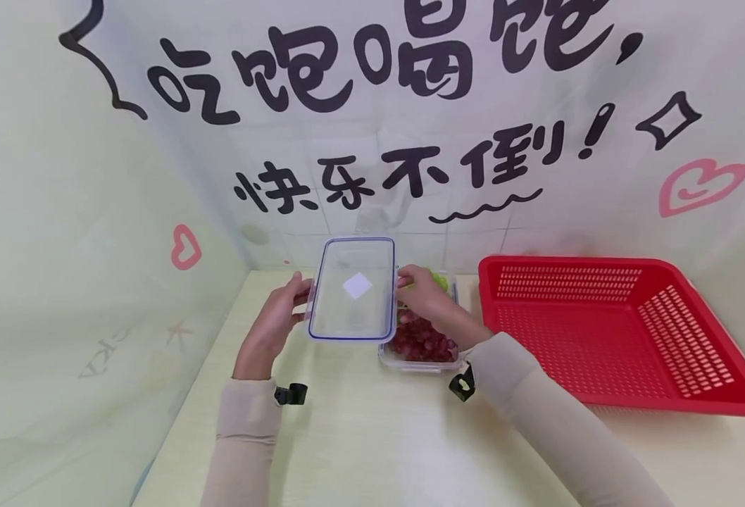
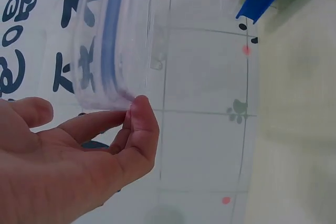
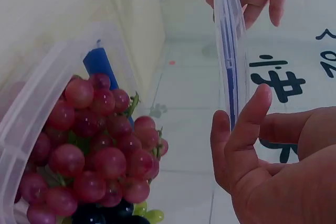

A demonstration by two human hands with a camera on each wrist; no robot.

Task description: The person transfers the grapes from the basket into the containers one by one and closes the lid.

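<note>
Both hands hold a clear plastic lid (image 1: 331, 317) with a blue seal, raised above the table. At its left edge the left hand (image 1: 274, 320) has bent fingertips (image 2: 142, 111) against a corner, its thumb standing apart. The right hand (image 1: 426, 294) pinches the opposite edge between its fingers (image 3: 244, 129). Beneath the right hand stands a clear container (image 1: 410, 365) of fruit, partly hidden by hand and lid. Red grapes (image 3: 100, 156) fill its near part, with green fruit (image 1: 439, 280) at the far end. Dark grapes (image 3: 105, 213) show below the red ones.
A large red plastic basket (image 1: 600, 403) with slotted walls stands on the right of the pale table (image 1: 360, 436). Behind the table rises a white wall sheet (image 1: 372, 134) with black lettering. A blue strip (image 3: 100, 64) shows at the container's inner side.
</note>
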